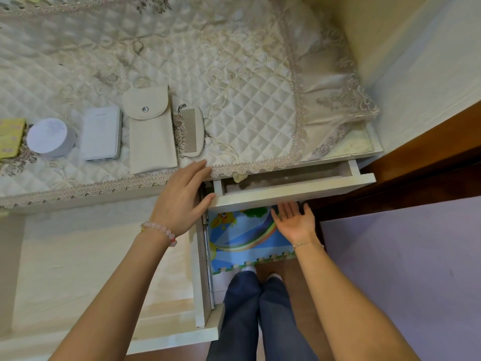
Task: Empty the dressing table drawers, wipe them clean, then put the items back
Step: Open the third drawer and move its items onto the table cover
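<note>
The small right drawer (291, 192) of the white dressing table stands a little way out, with a pale scrap at its back edge. My left hand (182, 198) lies flat against the drawer's left front corner, fingers straight, thumb on the front panel. My right hand (295, 221) is palm up under the drawer front, fingers straight and touching its lower edge. The large left drawer (104, 272) is pulled far out and shows a bare bottom. On the quilted cover (234, 100) lie a comb (191, 131), a beige pouch (151, 128), a white power bank (102, 132) and a round white box (50, 138).
A yellow item (10, 138) sits at the left edge of the tabletop. A colourful foam mat (242, 238) lies on the floor below the small drawer, by my legs (260, 308). A dark wooden frame (416, 178) and a lilac surface (403, 256) close in the right side.
</note>
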`<state>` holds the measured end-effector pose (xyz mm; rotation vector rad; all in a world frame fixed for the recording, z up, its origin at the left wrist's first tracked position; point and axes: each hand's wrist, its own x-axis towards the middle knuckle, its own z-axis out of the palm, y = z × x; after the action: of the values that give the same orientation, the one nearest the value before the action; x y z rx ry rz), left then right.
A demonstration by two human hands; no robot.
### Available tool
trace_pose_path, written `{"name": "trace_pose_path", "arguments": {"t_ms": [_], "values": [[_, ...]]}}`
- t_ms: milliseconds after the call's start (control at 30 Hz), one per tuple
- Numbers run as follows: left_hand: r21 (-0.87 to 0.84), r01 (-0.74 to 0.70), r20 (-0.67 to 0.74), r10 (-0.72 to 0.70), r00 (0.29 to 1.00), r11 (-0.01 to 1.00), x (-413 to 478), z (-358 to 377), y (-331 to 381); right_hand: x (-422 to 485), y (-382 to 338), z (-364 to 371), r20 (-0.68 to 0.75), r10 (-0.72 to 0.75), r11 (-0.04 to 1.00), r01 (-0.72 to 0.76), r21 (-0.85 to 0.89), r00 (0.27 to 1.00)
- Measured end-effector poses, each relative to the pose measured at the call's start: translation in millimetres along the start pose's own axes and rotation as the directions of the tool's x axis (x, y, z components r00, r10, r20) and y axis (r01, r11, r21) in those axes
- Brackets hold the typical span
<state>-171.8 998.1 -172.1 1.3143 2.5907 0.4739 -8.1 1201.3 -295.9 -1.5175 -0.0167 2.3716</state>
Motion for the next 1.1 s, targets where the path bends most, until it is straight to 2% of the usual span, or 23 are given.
{"name": "trace_pose_path", "arguments": {"t_ms": [400, 633, 800, 1100], "values": [[0.054, 0.026, 0.052, -0.029, 0.998, 0.998, -7, 0, 7, -44, 14, -73, -0.11, 0.032, 0.999, -0.03, 0.015, 0.993], [0.07, 0.031, 0.019, -0.032, 0.999, 0.997, -10, 0, 15, -64, 20, -108, -0.104, 0.049, 0.999, -0.049, -0.001, 0.993], [0.053, 0.045, 0.022, -0.046, 0.999, 0.998, -21, 2, 31, -76, 18, -116, -0.043, 0.058, 0.996, -0.06, -0.06, 0.997], [0.063, 0.013, 0.007, -0.014, 1.0, 0.998, -46, -1, 65, -89, 10, -121, -0.037, 0.064, 0.98, -0.07, -0.187, 0.997]]}}
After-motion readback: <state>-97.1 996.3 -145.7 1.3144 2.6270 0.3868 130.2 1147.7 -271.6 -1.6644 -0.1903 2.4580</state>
